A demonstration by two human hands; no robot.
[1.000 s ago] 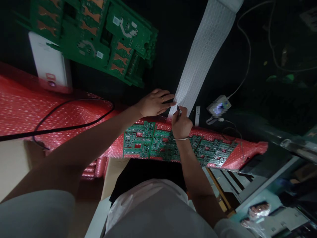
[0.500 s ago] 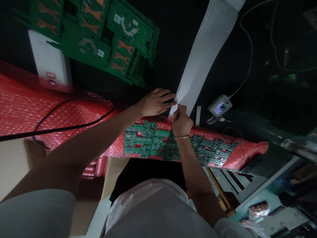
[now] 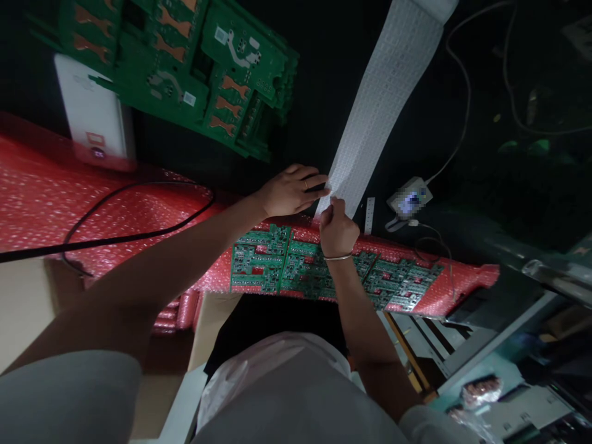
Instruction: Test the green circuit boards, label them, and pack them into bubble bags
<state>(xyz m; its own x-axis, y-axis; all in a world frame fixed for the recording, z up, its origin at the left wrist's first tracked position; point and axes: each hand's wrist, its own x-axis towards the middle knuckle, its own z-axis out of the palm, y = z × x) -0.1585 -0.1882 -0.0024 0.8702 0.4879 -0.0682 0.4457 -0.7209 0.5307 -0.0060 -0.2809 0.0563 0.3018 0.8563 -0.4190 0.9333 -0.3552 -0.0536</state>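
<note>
A white, finely gridded label strip (image 3: 383,105), green circuit boards (image 3: 277,262) and red, white-dotted bubble wrap (image 3: 92,203) are seen.

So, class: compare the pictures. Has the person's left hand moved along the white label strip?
No. The left hand rests in the same spot on the white label strip, just above the circuit boards.
</note>
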